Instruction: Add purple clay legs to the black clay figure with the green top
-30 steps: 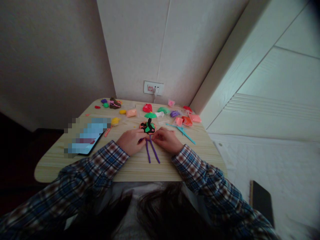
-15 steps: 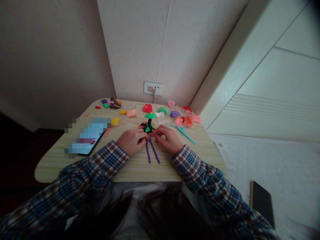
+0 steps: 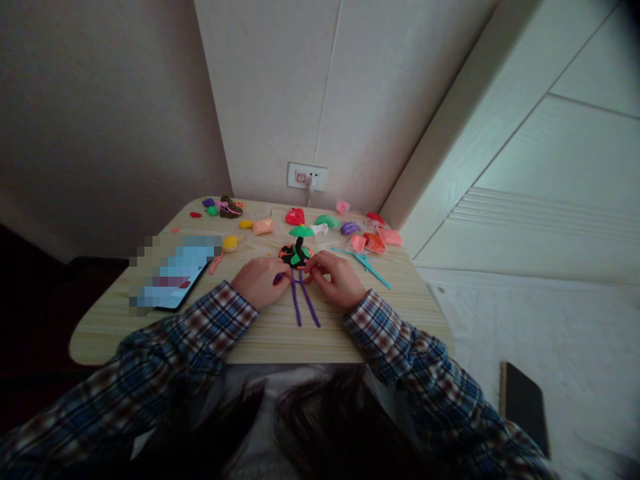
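Note:
Two thin purple clay strips (image 3: pixel 309 301) lie on the table in front of me, with a short purple piece bridging them near the top. My left hand (image 3: pixel 264 281) is closed at the upper end of the left strip, and a bit of purple clay (image 3: pixel 279 278) shows inside its curled fingers. On the other side my right hand (image 3: pixel 336 279) is pinched at the right strip's top; what its fingertips hold is too small to make out. Just beyond the fingertips stands a black clay model (image 3: pixel 287 256) with green leaf shapes, an upright black stem and a green top (image 3: pixel 301 231).
Packets of coloured clay, among them a red one (image 3: pixel 295 216) and an orange one (image 3: pixel 374 243), are spread along the back. Blue plastic tools (image 3: pixel 373 270) lie to the right. A tablet (image 3: pixel 180 273) rests at the left, near a yellow clay lump (image 3: pixel 231 243).
My left hand has shifted slightly left, away from my right, so more of the left purple strip's upper end shows. My right hand has barely moved.

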`<state>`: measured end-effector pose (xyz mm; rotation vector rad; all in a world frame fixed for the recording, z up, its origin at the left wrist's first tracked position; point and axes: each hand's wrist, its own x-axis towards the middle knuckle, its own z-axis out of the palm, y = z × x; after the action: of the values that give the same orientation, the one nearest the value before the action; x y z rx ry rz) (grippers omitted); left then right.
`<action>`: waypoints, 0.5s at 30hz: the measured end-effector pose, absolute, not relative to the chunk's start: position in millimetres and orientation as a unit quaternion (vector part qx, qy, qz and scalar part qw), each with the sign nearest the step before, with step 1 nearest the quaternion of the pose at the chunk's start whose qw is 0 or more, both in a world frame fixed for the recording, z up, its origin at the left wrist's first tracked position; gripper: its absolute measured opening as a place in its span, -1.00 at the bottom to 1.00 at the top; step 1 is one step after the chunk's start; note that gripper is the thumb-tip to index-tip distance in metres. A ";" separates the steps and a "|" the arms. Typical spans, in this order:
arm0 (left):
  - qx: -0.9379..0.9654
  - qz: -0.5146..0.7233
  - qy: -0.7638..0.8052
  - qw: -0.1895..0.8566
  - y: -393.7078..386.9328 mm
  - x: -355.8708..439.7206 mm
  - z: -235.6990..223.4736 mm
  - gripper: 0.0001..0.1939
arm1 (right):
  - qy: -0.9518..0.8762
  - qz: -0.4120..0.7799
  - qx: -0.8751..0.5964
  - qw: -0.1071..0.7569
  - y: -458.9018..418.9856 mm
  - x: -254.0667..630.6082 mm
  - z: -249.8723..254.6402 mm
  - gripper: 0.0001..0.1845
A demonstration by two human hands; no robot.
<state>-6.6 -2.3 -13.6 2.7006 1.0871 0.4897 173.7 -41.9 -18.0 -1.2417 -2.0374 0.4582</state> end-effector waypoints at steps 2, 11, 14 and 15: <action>0.911 0.165 0.365 0.102 -2.2 -6.1 -13.6 -0.74 | -0.781 0.188 -0.484 0.348 -42.2 173.8 -17.7 -0.80; 0.901 0.169 0.383 0.111 0.0 -7.2 -13.3 -0.72 | -0.764 0.217 -0.492 0.357 -41.9 173.7 -17.0 -0.79; 0.900 0.172 0.385 0.110 1.1 -7.5 -14.5 -0.72 | -0.751 0.234 -0.499 0.365 -41.7 173.3 -17.2 -0.79; 0.898 0.172 0.391 0.108 1.2 -7.5 -14.7 -0.72 | -0.746 0.237 -0.501 0.369 -41.6 173.1 -17.4 -0.79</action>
<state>-7.5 1.2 -14.7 2.6430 1.1494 0.5048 173.1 -41.6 -17.4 -1.2866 -1.9146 0.6094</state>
